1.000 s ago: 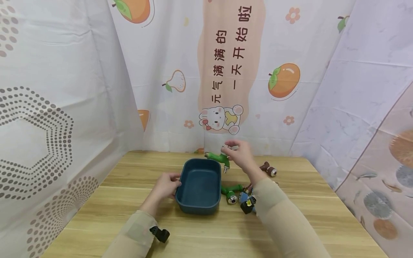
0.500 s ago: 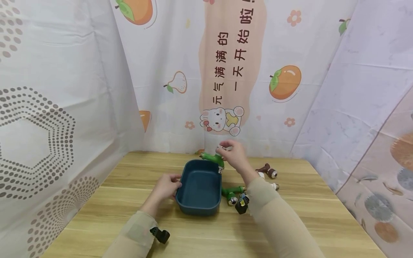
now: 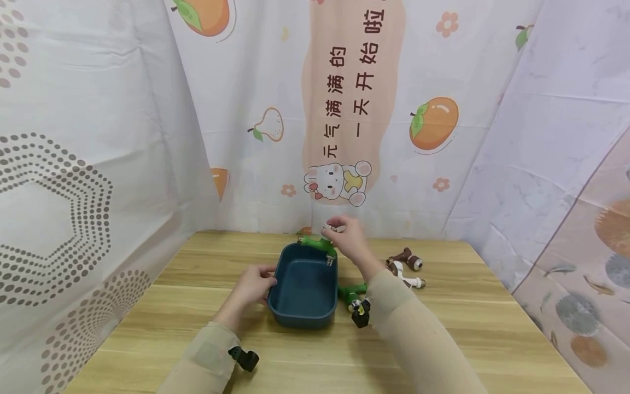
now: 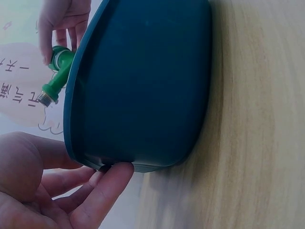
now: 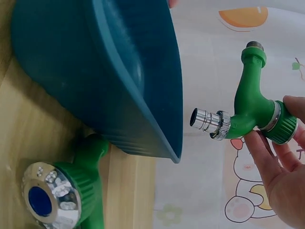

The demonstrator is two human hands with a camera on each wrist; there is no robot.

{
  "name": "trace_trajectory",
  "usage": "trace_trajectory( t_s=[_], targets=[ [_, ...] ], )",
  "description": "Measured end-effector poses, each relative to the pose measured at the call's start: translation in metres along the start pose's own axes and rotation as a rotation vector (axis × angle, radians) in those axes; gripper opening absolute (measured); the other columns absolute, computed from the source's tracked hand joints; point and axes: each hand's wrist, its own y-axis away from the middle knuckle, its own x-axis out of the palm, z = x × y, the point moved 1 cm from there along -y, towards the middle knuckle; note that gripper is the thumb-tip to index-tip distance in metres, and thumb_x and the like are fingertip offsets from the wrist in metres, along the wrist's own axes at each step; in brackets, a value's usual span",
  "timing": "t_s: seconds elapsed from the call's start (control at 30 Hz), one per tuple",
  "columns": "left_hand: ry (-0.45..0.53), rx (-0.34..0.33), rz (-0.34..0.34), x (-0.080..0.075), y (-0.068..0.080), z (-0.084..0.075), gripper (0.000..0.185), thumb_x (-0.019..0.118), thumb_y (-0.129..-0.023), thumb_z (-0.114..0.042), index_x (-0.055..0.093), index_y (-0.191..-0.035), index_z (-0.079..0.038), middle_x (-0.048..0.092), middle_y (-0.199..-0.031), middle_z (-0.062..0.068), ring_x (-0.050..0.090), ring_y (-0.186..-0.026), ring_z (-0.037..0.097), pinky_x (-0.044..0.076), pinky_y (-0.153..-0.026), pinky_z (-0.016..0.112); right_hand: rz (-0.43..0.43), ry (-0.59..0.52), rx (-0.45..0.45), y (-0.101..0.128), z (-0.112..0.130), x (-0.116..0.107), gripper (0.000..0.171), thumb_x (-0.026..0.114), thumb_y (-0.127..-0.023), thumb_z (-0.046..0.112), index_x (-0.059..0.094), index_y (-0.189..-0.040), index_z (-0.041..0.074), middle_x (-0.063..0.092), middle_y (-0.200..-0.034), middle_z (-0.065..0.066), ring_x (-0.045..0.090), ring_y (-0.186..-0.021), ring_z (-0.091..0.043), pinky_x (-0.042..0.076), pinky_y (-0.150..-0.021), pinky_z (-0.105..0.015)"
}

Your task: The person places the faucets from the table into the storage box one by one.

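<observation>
The right hand (image 3: 346, 241) pinches a green plastic tap with a chrome spout (image 3: 322, 247) by its ribbed green cap, fingers curled round it, and holds it in the air over the far right corner of a dark teal rectangular plastic basin (image 3: 305, 284). In the right wrist view the tap (image 5: 248, 107) hangs just beyond the basin's rim (image 5: 143, 81), its chrome nozzle pointing toward the basin and its threaded end pointing away, apart from the rim.

The left hand (image 3: 253, 284) rests against the basin's left wall, the thumb on the rim and the fingers curled under the outer edge; the left wrist view shows a fingertip (image 4: 112, 183) pressed to the underside of the basin (image 4: 143, 86).

The basin stands on a light wooden table (image 3: 467, 328). Just right of it lies a second green tap with a chrome face (image 3: 350, 294), touching the table. Farther right, near the far edge, lie a brown tap (image 3: 406, 258) and a white tap (image 3: 408, 278), close together and well apart from the basin. Printed fabric sheets with fruit drawings (image 3: 433, 123) hang behind the table.
</observation>
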Motion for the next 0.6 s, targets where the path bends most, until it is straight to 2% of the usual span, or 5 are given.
trace_trajectory(
  t_s=[0.23,0.47,0.6],
  targets=[
    [0.022,-0.008,0.006,0.000,0.003,-0.003,0.041,0.063,-0.093,0.001,0.062,-0.134,0.004,0.067,-0.106,0.017,0.067,-0.071,0.024,0.059,-0.050,0.041,0.004,0.077,0.009,0.000,-0.003,0.005,0.027,0.078,-0.090,0.019,0.073,-0.112,0.004,0.067,-0.105,-0.008,0.065,-0.086,-0.023,0.060,-0.065,-0.032],
    [0.036,-0.008,0.013,-0.001,0.003,-0.005,0.040,0.061,-0.095,0.002,0.060,-0.135,0.006,0.065,-0.108,0.019,0.067,-0.068,0.023,0.059,-0.050,0.041,0.018,0.163,0.023,0.002,-0.006,0.009,0.028,0.078,-0.091,0.025,0.074,-0.112,0.008,0.068,-0.105,-0.005,0.066,-0.090,-0.023,0.060,-0.070,-0.033],
    [0.029,-0.005,0.014,0.000,0.004,-0.005,0.041,0.062,-0.094,0.002,0.061,-0.135,0.005,0.066,-0.106,0.018,0.067,-0.067,0.022,0.059,-0.050,0.041,0.025,0.164,0.042,0.005,-0.012,0.011,0.029,0.079,-0.091,0.025,0.074,-0.113,0.007,0.068,-0.106,-0.005,0.066,-0.090,-0.023,0.060,-0.070,-0.032]
  ],
)
